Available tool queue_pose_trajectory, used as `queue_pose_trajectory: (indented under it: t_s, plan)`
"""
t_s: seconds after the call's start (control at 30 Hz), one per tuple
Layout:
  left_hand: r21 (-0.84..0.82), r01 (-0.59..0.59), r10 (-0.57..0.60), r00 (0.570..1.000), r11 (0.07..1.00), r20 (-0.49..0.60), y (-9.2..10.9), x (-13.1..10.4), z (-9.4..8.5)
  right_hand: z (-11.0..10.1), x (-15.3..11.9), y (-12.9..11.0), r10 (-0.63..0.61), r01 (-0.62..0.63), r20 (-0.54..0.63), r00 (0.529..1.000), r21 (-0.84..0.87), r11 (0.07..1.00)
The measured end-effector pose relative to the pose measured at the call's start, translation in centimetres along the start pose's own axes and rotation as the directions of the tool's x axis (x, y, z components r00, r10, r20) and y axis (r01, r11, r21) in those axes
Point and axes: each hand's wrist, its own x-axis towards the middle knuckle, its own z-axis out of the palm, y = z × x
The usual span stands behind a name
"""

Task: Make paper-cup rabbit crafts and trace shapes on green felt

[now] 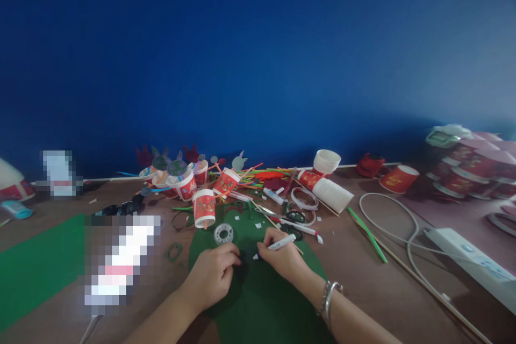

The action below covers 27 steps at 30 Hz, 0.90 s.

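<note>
My right hand grips a white marker, whose dark end points left and down over a large dark green sheet. To its left, my left hand rests on the same sheet with curled fingers. A small dark patch shows at the left fingertips; I cannot make out whether it is a held piece or shadow. Just beyond the left hand lies a roll of clear tape. Behind it, a red and white paper cup with an orange strip stands upside down at the sheet's far edge.
Decorated paper cups, drinking straws and scissors crowd the back. A stack of cups lies on its side. At right are a green strip, a looping cable and a power strip. A green sheet lies left.
</note>
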Motion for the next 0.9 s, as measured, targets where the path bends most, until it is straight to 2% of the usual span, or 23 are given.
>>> queue_pose_trajectory:
  t_s: [0.1,0.2,0.3,0.4,0.6,0.9]
  plan:
    - [-0.009,0.0,0.0,1.0,1.0,0.002,-0.1,0.0,0.0,0.0,0.0,-0.2,0.037,-0.038,0.029,0.999,0.029,0.999]
    - [-0.016,0.005,-0.005,1.0,1.0,0.003,-0.1,0.0,0.1,-0.3,0.1,0.0,0.113,-0.121,0.06,0.992,0.157,0.98]
    - [-0.025,0.012,-0.012,1.0,1.0,0.003,0.0,0.0,0.0,-0.8,0.3,0.5,0.134,-0.133,0.016,0.991,0.274,0.953]
    - [-0.024,0.014,-0.014,1.0,1.0,0.009,0.0,0.0,0.0,-1.1,0.4,1.0,0.095,-0.091,-0.005,0.995,0.238,0.967]
    - [-0.019,0.013,-0.013,1.0,1.0,0.014,0.0,0.0,0.1,-1.1,0.4,1.4,0.061,-0.067,0.05,0.997,0.131,0.989]
    - [-0.018,0.006,-0.006,1.0,1.0,0.005,-0.1,0.0,0.1,-0.8,0.4,1.4,0.044,-0.05,0.054,0.998,0.103,0.993]
